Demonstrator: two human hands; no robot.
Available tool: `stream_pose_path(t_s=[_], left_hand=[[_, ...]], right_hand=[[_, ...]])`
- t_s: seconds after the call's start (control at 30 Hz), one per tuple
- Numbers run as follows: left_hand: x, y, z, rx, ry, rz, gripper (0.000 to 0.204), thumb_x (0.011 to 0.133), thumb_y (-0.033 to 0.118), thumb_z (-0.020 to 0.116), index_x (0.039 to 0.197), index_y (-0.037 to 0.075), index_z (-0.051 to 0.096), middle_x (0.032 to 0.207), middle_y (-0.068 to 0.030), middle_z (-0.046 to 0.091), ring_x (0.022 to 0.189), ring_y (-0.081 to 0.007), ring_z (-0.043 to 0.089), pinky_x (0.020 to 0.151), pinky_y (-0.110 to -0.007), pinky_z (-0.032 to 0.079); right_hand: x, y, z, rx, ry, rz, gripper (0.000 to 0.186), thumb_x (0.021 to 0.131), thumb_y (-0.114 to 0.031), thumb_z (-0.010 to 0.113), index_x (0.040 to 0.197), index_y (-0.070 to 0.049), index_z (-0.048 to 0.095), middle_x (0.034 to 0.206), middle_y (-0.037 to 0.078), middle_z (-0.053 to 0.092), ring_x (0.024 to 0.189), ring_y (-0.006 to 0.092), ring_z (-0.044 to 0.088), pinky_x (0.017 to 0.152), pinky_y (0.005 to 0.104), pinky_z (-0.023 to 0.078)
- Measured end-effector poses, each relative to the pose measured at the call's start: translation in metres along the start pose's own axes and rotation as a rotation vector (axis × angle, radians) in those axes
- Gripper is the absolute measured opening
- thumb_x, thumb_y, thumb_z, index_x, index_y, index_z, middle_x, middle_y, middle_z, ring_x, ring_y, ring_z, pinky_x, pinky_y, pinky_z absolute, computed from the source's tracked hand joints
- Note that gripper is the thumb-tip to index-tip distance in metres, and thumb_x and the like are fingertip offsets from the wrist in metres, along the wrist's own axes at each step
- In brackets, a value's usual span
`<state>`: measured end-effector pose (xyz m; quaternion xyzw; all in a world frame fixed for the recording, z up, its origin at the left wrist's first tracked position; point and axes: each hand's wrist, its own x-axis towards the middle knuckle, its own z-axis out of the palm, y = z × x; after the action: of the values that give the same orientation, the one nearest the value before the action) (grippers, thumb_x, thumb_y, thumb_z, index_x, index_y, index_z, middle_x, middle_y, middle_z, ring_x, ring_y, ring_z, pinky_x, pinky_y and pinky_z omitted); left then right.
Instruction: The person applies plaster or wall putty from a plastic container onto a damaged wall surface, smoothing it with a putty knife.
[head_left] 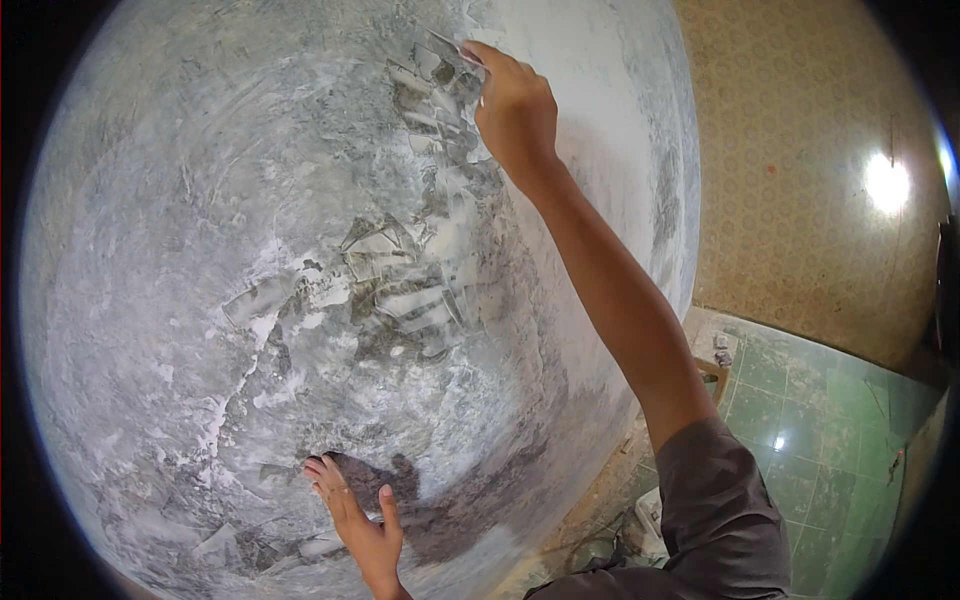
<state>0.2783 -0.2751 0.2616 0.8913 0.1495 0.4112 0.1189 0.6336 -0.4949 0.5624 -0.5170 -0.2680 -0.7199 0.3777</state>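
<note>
Before me is a grey plastered wall (180, 230), with rough patches, cracks and overlapping scrape marks. My right hand (517, 105) is raised high and closed round a thin flat scraper (458, 47). The blade is seen nearly edge-on, against or very close to the wall, beside a strip of smeared dark and light patches. Most of its grip is hidden in my fingers. Lower down, my left hand (362, 525) is open, fingers spread and thumb apart, its fingertips at the wall surface. It holds nothing.
A smooth whitish band (590, 90) runs down the wall's right side. Farther right are a patterned tan surface (790, 190) with a bright glare and a green tiled floor (810, 430). Dusty rubble and a pale object (652, 515) lie at the wall's foot, near my sleeve.
</note>
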Motion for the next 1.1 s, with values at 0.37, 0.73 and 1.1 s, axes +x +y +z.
stream_pose_path(t_s=[0.37, 0.73, 1.1], left_hand=[[-0.002, -0.005, 0.003, -0.038, 0.017, -0.017, 0.077, 0.103, 0.033, 0.061, 0.163, -0.002, 0.029, 0.17, -0.0222, 0.029, 0.159, -0.044, 0.019, 0.128, -0.061, 0.012], [-0.002, 0.001, -0.001, -0.006, 0.012, -0.009, 0.078, 0.102, 0.031, 0.062, 0.164, 0.0, 0.026, 0.171, -0.0222, 0.026, 0.159, -0.0452, 0.015, 0.128, -0.061, 0.013], [0.001, -0.001, 0.0, -0.024, 0.013, -0.035, 0.078, 0.103, 0.032, 0.061, 0.164, -0.001, 0.027, 0.171, -0.026, 0.023, 0.16, -0.0454, 0.014, 0.128, -0.062, 0.013]], right_hand=[[-0.032, -0.033, -0.014, -0.004, -0.163, -0.055, 0.064, 0.078, 0.017, 0.063, 0.132, -0.018, 0.069, 0.107, 0.007, 0.076, 0.102, 0.0265, 0.069, 0.096, 0.0404, 0.047], [-0.069, -0.017, -0.059, 0.096, -0.141, -0.097, 0.059, 0.086, 0.016, 0.059, 0.134, -0.019, 0.067, 0.123, 0.004, 0.074, 0.12, 0.0218, 0.067, 0.104, 0.0401, 0.043], [-0.037, -0.016, 0.01, 0.152, -0.22, -0.093, 0.081, 0.079, 0.016, 0.06, 0.151, -0.02, 0.056, 0.145, 0.01, 0.062, 0.136, 0.0284, 0.055, 0.116, 0.0444, 0.041]])
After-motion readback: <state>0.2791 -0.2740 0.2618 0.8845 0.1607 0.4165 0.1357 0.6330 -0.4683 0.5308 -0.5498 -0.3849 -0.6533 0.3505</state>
